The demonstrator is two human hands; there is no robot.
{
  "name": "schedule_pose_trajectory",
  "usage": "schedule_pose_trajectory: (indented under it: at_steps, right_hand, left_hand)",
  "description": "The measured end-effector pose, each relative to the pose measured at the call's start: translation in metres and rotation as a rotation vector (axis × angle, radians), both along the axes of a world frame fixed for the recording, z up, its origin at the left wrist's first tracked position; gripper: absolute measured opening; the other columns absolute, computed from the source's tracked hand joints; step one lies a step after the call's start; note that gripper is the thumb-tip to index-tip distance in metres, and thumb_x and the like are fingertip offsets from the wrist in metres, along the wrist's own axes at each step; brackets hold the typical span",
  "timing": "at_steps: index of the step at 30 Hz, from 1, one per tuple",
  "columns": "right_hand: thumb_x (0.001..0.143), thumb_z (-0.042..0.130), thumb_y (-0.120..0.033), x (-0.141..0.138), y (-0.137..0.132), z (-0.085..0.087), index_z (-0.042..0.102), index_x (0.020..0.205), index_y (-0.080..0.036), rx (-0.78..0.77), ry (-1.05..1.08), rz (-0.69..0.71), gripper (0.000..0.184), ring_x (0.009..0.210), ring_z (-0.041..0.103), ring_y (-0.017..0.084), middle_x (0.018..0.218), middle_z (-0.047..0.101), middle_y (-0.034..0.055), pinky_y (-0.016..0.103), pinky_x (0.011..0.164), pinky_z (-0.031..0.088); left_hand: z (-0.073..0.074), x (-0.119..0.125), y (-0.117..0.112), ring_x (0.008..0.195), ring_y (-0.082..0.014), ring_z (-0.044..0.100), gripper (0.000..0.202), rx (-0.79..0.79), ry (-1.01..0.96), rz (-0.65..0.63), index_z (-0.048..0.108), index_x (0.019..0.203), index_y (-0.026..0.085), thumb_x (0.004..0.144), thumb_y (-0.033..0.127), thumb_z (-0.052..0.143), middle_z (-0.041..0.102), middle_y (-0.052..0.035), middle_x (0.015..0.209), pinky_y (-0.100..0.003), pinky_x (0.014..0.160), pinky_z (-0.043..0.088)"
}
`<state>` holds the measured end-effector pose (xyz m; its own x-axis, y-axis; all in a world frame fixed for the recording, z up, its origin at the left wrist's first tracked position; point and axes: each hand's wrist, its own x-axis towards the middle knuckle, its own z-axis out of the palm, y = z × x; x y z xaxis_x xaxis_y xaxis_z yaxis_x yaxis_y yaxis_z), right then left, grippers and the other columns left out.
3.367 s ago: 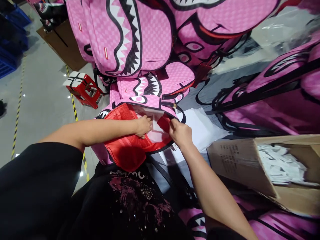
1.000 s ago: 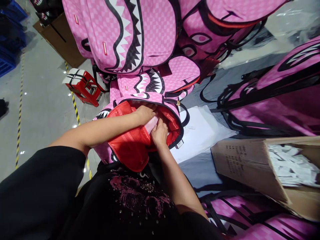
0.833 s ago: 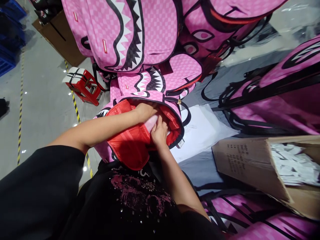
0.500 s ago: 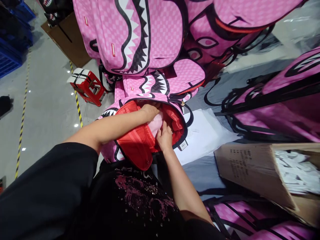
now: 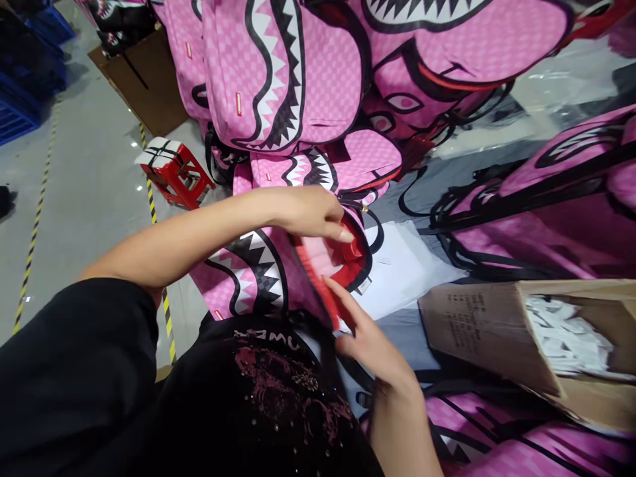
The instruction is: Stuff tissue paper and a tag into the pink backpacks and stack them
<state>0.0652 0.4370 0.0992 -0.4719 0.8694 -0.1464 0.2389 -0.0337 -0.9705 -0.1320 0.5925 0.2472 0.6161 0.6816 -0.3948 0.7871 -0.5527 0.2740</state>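
Note:
A pink checked backpack [image 5: 303,285] with a shark-mouth print lies unzipped in front of me, showing its red lining [image 5: 355,268] and something pale pink inside. My left hand [image 5: 315,212] reaches across the top of the opening. Its fingers curl at the far rim, with the thumb held over the red inside; the exact grip is partly hidden. Lower down, my right hand [image 5: 370,331] is at the near edge of the opening, index finger and thumb apart. A small white tag [image 5: 364,286] hangs by the rim.
More pink shark-print backpacks [image 5: 278,73] are piled ahead, and others [image 5: 546,205] lie to the right. White sheets in plastic [image 5: 407,265] lie beside the opening. An open carton [image 5: 472,324] holds white pieces. A red stool [image 5: 179,175] stands on the floor at left.
Both hands have come up out of the bag. The red flap that hung open toward me has swung up, and the shark-print front now shows. My right hand has moved toward me.

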Motion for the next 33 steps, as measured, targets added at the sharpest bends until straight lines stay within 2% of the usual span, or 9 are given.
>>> schedule_pose_trajectory:
  at_steps: [2,4,7,9,13,16,19,25,33]
  right_hand:
    - [0.071,0.076,-0.044,0.004,-0.007,0.001,0.043,0.151,-0.027,0.094,-0.145,-0.121,0.088,0.136,0.049,0.032,0.148,0.052,0.011,0.051,0.112,0.042]
    - [0.073,0.073,-0.046,0.004,0.001,-0.018,0.044,0.149,-0.02,0.153,-0.338,-0.432,0.085,0.132,0.053,0.035,0.143,0.056,0.0162,0.053,0.111,0.041]
    - [0.081,0.062,-0.047,0.005,0.016,-0.06,0.047,0.141,-0.007,0.205,-0.55,-0.883,0.074,0.118,0.06,0.036,0.131,0.06,0.026,0.054,0.102,0.045]
    - [0.085,0.056,-0.047,0.006,0.01,-0.084,0.054,0.128,-0.007,0.271,-0.572,-1.01,0.059,0.109,0.062,0.033,0.122,0.063,0.0252,0.05,0.096,0.047]
    - [0.085,0.05,-0.05,-0.016,-0.036,-0.118,0.063,0.088,-0.018,0.048,-0.361,-0.756,0.035,0.076,0.062,0.023,0.082,0.067,0.0084,0.04,0.078,0.051]
    - [0.071,0.062,-0.054,-0.05,-0.062,-0.142,0.062,0.085,-0.019,-0.27,-0.074,-0.471,0.038,0.065,0.058,0.018,0.071,0.064,0.0019,0.031,0.066,0.048]
    - [0.068,0.066,-0.054,-0.075,-0.061,-0.162,0.059,0.076,-0.019,-0.292,-0.066,-0.38,0.037,0.058,0.05,0.013,0.061,0.056,-0.0031,0.026,0.06,0.043]
    - [0.074,0.065,-0.032,-0.088,-0.055,-0.164,0.056,0.058,-0.02,-0.18,-0.275,-0.451,0.023,0.06,0.049,0.015,0.057,0.054,-0.0011,0.025,0.06,0.038]
    - [0.096,0.042,-0.025,-0.061,-0.081,-0.153,0.071,0.092,-0.015,0.209,-0.77,-0.792,0.031,0.072,0.057,0.019,0.086,0.069,0.0111,0.029,0.07,0.037]
  left_hand:
    - [0.012,-0.032,-0.01,0.128,-0.0281,0.057,0.062,0.214,-0.124,0.137,0.057,0.139,0.024,0.098,0.065,0.034,0.062,-0.0045,0.135,-0.046,0.108,0.041]
    - [-0.001,-0.07,-0.017,0.144,-0.0341,0.038,0.073,0.422,-0.151,0.325,0.038,0.153,0.025,0.095,0.07,0.034,0.045,-0.0067,0.154,-0.054,0.115,0.031]
    - [-0.053,-0.13,-0.025,0.152,-0.038,0.021,0.1,0.444,-0.103,0.55,0.022,0.159,0.02,0.082,0.075,0.055,0.025,-0.0138,0.165,-0.054,0.121,0.022]
    - [-0.092,-0.162,-0.033,0.148,-0.036,0.034,0.1,0.288,-0.048,0.733,0.026,0.158,0.018,0.081,0.073,0.058,0.032,-0.0145,0.163,-0.047,0.119,0.03]
    - [-0.14,-0.197,-0.046,0.136,-0.0313,0.052,0.077,0.08,-0.083,0.921,0.051,0.146,0.021,0.089,0.072,0.043,0.055,-0.0087,0.148,-0.038,0.113,0.04]
    - [-0.155,-0.203,-0.044,0.149,-0.0326,0.033,0.084,0.089,-0.209,0.834,0.037,0.155,0.021,0.088,0.072,0.044,0.036,-0.0108,0.161,-0.046,0.121,0.028]
    - [-0.161,-0.203,-0.039,0.155,-0.0357,0.012,0.1,0.038,-0.254,0.771,0.019,0.161,0.017,0.084,0.071,0.052,0.017,-0.0156,0.167,-0.054,0.123,0.018]
    - [-0.161,-0.196,-0.039,0.15,-0.035,0.031,0.094,0.179,-0.176,0.782,0.026,0.159,0.02,0.084,0.066,0.058,0.03,-0.0154,0.163,-0.051,0.12,0.03]
    - [-0.16,-0.186,-0.038,0.134,-0.0437,0.05,0.09,0.276,-0.113,0.791,0.036,0.156,0.023,0.083,0.071,0.055,0.046,-0.016,0.154,-0.058,0.106,0.044]
